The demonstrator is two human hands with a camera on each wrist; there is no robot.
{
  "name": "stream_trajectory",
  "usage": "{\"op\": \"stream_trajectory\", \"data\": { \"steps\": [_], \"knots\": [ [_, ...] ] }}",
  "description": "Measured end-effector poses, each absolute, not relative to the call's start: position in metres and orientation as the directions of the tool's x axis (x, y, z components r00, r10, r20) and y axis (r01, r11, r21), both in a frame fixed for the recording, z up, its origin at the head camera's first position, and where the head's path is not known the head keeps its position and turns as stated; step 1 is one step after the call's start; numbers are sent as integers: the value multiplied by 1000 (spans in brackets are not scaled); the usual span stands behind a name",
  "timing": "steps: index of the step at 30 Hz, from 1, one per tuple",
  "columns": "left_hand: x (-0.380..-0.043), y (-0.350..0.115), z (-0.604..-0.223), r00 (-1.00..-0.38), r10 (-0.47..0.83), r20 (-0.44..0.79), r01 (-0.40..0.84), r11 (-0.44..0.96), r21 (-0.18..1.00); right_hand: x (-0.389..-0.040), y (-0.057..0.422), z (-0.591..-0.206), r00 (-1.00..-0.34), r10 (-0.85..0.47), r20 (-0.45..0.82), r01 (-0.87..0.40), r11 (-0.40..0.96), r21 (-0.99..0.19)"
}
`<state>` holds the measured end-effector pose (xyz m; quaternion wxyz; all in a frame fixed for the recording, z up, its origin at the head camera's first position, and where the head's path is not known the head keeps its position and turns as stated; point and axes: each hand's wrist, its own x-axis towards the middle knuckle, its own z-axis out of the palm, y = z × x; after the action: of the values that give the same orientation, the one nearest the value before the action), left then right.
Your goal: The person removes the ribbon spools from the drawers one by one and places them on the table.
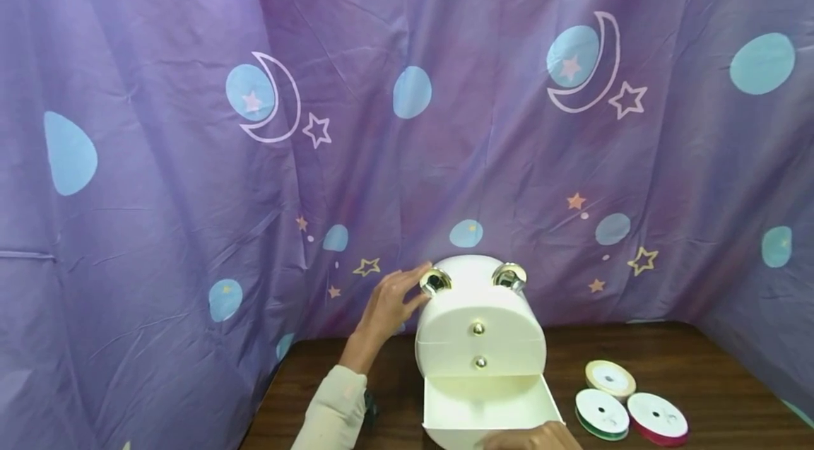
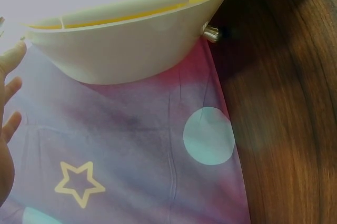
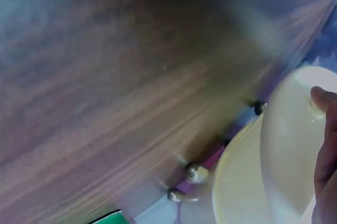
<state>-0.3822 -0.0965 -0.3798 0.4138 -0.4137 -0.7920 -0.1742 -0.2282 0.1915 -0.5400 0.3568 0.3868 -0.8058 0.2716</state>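
Note:
A white rounded box (image 1: 477, 294) with two gold, ear-like rings on top and gold knobs down its front stands on the table. Its bottom drawer (image 1: 490, 404) is pulled out, and the visible inside holds nothing. My left hand (image 1: 396, 298) is at the box's upper left, thumb and forefinger beside the left ear ring (image 1: 435, 280); other fingertips (image 2: 13, 124) extend past the box wall. My right hand (image 1: 531, 438), partly cut off by the frame's lower edge, pinches the knob (image 3: 317, 108) on the drawer front (image 3: 289, 145).
Three ribbon spools lie right of the box: a cream one (image 1: 610, 378), a green one (image 1: 601, 413) and a red one (image 1: 658, 418). Behind everything hangs a purple cloth (image 1: 477, 153). A small dark object (image 1: 370, 407) shows beside my left sleeve on the wooden table (image 1: 394, 365).

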Motion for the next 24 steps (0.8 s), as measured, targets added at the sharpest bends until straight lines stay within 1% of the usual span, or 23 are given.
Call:
{"op": "stream_trajectory", "data": {
  "steps": [2,3,4,6,8,11,13,15,21,24],
  "knots": [
    [-382,-97,-380,-321,514,796,798,599,-65,-230,194,-540,-464,-456,759,-827,530,-188],
    [-382,-97,-380,-327,515,793,797,601,-62,-231,199,-538,-464,-526,713,-860,460,-220],
    [-382,-98,-380,-328,515,792,797,601,-61,-233,199,-538,-482,-523,703,-852,468,-236],
    [-382,-98,-380,-330,515,791,797,601,-59,-237,198,-538,-488,-520,702,-848,472,-240],
    [-382,-99,-380,-321,512,797,797,601,-65,-244,196,-538,-458,-521,721,-851,491,-186],
    [-383,-99,-379,-310,508,803,799,597,-69,-257,193,-538,-368,-534,761,-855,516,-51],
    [-383,-99,-379,-310,507,804,800,597,-68,-266,192,-538,-322,-540,777,-844,535,22],
    [-384,-98,-380,-312,507,803,802,594,-63,-272,192,-538,-303,-538,787,-837,545,50],
    [-384,-97,-381,-310,511,802,810,584,-59,-284,194,-539,-345,-518,783,-809,587,32],
    [-385,-98,-380,-302,510,806,811,582,-64,-289,194,-538,-345,-529,775,-813,581,35]
  ]
}}
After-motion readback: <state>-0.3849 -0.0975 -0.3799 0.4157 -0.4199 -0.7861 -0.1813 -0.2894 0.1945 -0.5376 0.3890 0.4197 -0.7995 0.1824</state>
